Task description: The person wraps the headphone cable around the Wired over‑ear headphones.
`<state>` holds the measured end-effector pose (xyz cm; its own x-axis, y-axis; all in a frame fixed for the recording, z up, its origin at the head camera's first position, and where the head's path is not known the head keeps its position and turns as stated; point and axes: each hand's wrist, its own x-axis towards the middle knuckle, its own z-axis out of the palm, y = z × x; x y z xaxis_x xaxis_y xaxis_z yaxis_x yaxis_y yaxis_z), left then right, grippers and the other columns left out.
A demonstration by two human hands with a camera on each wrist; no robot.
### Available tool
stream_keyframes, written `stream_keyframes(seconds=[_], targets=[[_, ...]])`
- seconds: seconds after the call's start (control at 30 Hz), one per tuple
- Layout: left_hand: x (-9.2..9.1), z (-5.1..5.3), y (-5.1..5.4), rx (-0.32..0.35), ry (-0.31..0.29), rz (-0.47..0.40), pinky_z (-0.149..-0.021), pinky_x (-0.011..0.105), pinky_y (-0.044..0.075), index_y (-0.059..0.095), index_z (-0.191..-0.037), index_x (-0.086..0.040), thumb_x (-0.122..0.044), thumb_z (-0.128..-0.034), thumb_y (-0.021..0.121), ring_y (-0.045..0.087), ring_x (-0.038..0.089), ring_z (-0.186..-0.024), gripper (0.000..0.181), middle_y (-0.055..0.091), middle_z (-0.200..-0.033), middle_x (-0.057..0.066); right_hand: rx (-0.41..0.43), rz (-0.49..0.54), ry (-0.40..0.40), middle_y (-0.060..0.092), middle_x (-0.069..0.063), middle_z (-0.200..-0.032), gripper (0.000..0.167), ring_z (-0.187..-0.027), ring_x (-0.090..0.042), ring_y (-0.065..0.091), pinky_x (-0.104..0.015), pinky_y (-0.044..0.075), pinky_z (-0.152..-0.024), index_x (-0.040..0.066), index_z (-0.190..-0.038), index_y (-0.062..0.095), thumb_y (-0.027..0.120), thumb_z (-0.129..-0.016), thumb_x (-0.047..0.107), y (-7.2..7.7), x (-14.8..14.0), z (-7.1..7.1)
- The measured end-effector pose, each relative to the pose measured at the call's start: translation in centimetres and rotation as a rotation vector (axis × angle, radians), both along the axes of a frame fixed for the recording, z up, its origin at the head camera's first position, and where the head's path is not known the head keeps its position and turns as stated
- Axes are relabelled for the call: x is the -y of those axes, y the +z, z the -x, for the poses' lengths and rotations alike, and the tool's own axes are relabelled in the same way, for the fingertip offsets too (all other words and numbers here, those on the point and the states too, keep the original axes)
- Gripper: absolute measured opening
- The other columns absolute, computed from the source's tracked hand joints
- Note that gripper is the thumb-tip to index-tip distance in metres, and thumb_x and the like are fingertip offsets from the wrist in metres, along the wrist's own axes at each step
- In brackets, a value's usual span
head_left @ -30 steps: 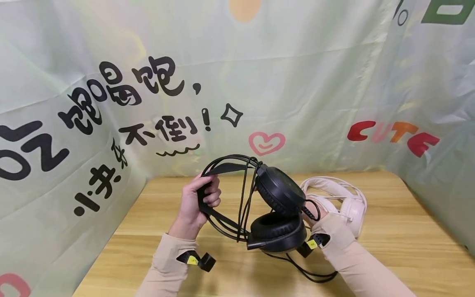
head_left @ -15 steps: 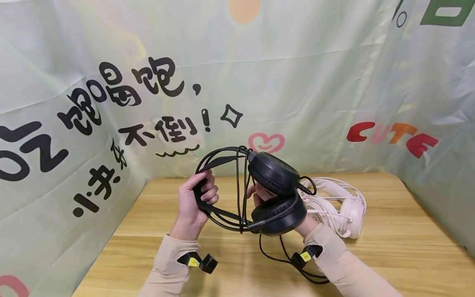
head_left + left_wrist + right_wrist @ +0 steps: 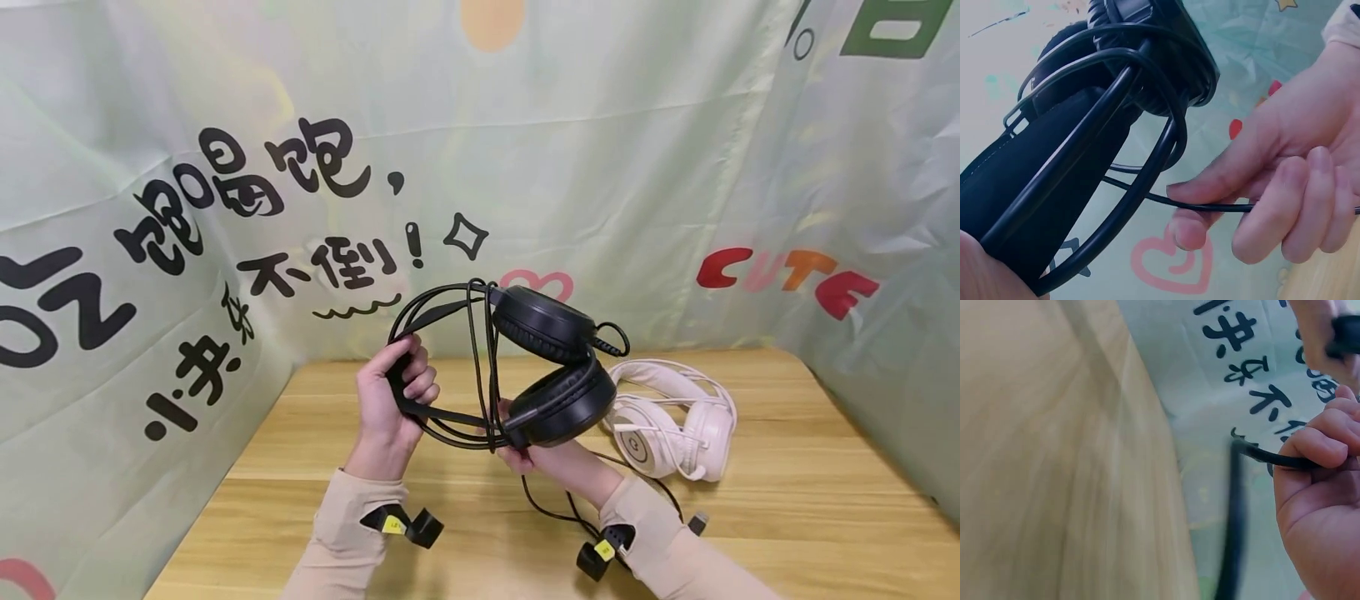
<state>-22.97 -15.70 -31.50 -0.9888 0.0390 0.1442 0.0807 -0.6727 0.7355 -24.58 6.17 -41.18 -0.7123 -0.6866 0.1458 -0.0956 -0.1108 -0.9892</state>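
A black headset (image 3: 553,312) is held up above the table in the head view, its ear cups to the right and its thin cable wound around the frame. My left hand (image 3: 392,408) grips the headband at the left end. My right hand (image 3: 558,465) is below the lower ear cup, which partly hides its fingers. In the left wrist view, that right hand (image 3: 1285,169) pinches the loose cable (image 3: 1235,208) between thumb and fingers. The right wrist view shows the cable (image 3: 1234,519) running out of the curled fingers and hanging down.
A white headset (image 3: 711,433) with its cord wrapped around it lies on the wooden table (image 3: 795,417), right of the black one. A plug (image 3: 698,523) shows beside my right sleeve. Printed cloth (image 3: 600,167) walls stand behind and at both sides.
My right hand has moved left from behind the ear cups to beneath them, pulling along the cable. The black headset has risen and shifted slightly left, with my left hand still on the headband.
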Motion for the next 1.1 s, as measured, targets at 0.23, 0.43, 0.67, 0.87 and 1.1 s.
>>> stream_keyframes(seconds=[0.23, 0.43, 0.67, 0.87, 1.1], targets=[[-0.2, 0.5, 0.2, 0.033, 0.07, -0.035, -0.05, 0.021, 0.011, 0.049, -0.08, -0.016, -0.017, -0.1097, 0.04, 0.021, 0.005, -0.047, 0.032, 0.026, -0.063, -0.008, -0.061, -0.116, -0.036, 0.052, 0.005, -0.076, 0.058, -0.059, -0.003, 0.044, -0.018, 0.037, -0.055, -0.007, -0.13, 0.058, 0.03, -0.119, 0.042, -0.1, 0.9, -1.4], [-0.3, 0.9, 0.1, 0.054, 0.114, -0.041, -0.051, 0.021, 0.011, 0.049, -0.077, -0.016, -0.017, -0.1084, 0.042, 0.019, 0.006, -0.048, 0.032, 0.026, -0.062, -0.008, -0.127, -0.071, -0.009, 0.048, 0.003, -0.074, 0.048, -0.057, -0.002, 0.042, -0.019, 0.038, -0.053, -0.007, -0.122, 0.056, 0.026, -0.12, 0.031, -0.4, 1.0, -1.9], [-0.7, 1.2, -0.2, 0.071, 0.153, -0.042, -0.051, 0.021, 0.012, 0.051, -0.075, -0.016, -0.016, -0.1076, 0.045, 0.025, 0.004, -0.045, 0.033, 0.029, -0.06, -0.009, -0.177, -0.144, 0.018, 0.047, 0.004, -0.069, 0.047, -0.054, -0.002, 0.042, -0.019, 0.036, -0.049, -0.001, -0.122, 0.057, 0.024, -0.12, 0.033, -0.5, 1.6, -2.6], [-0.7, 1.6, -0.4, 0.078, 0.201, -0.052, -0.053, 0.022, 0.012, 0.05, -0.075, -0.017, -0.016, -0.1069, 0.047, 0.023, 0.005, -0.047, 0.032, 0.027, -0.06, -0.009, -0.162, -0.185, 0.004, 0.05, 0.005, -0.069, 0.045, -0.054, -0.002, 0.043, -0.018, 0.036, -0.049, 0.002, -0.121, 0.06, 0.028, -0.12, 0.034, -0.8, 1.7, -3.6], [-0.3, 2.2, -0.8, 0.097, 0.239, -0.049, -0.053, 0.022, 0.012, 0.049, -0.076, -0.017, -0.016, -0.1069, 0.047, 0.024, 0.005, -0.046, 0.031, 0.028, -0.059, -0.009, -0.166, -0.225, 0.008, 0.051, 0.004, -0.067, 0.045, -0.052, 0.0, 0.042, -0.018, 0.036, -0.045, 0.002, -0.12, 0.062, 0.029, -0.12, 0.033, -1.1, 1.2, -4.6]])
